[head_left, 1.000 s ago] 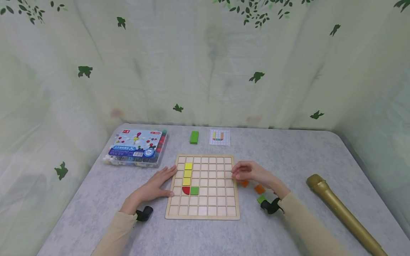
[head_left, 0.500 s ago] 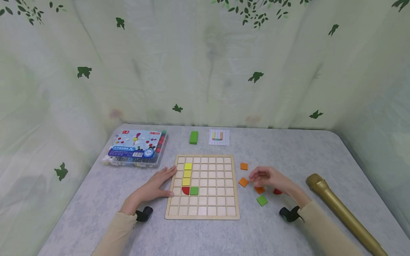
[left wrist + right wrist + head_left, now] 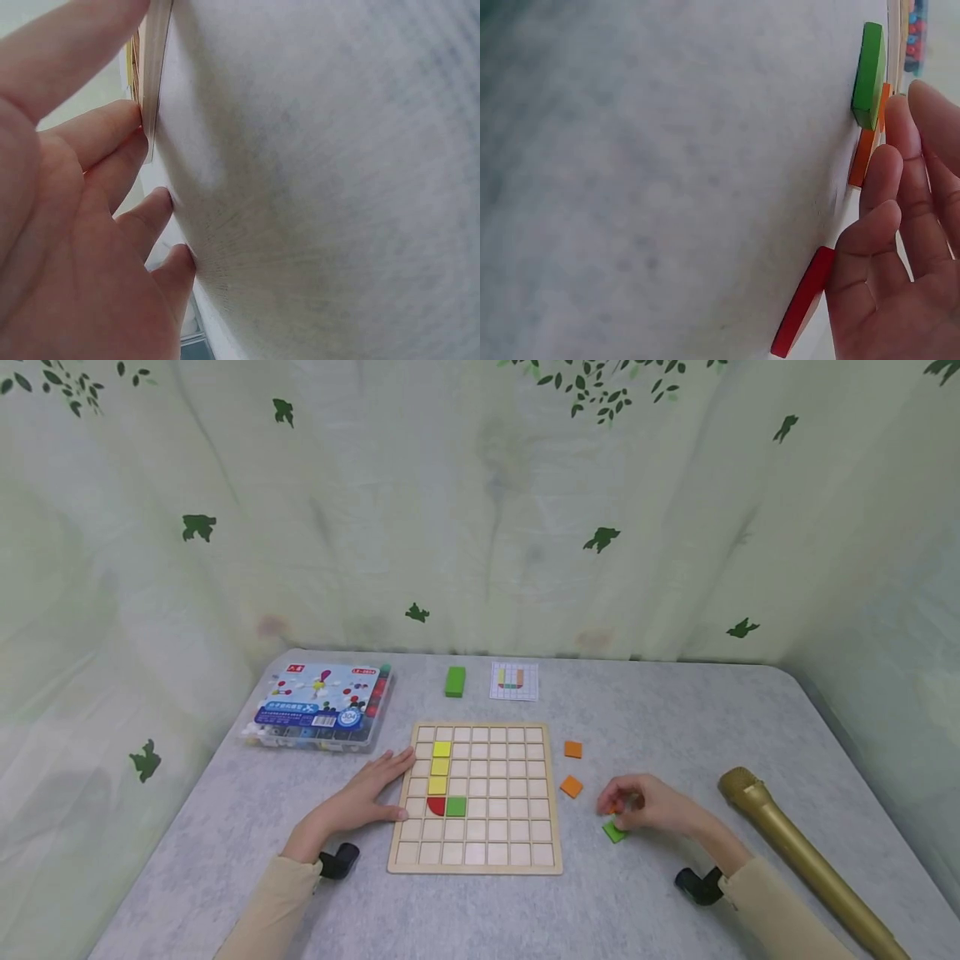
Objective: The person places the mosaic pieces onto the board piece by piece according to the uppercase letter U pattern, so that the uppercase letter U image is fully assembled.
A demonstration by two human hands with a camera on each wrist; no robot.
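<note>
One green tile [image 3: 614, 832] beside right hand [image 3: 651, 803]; can't tell if fingers grip orange tile [image 3: 863, 156]. Left hand [image 3: 366, 795], fingers extended, touches grid board [image 3: 497, 832].

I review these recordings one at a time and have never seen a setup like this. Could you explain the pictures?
There is no machine: a person works with two bare hands. The wide picture comes from a head-worn camera; the two close ones come from black wrist cameras, so the table looks tipped.

On the grey table lies a pale wooden grid board bearing three yellow square tiles, a red quarter-round tile and a green square tile. Beyond it are a green rectangular piece and a small printed card.

The left hand rests at the board's left edge, fingers spread. The right hand is at a flat orange tile, near a loose green tile; whether it pinches anything is unclear.
</note>
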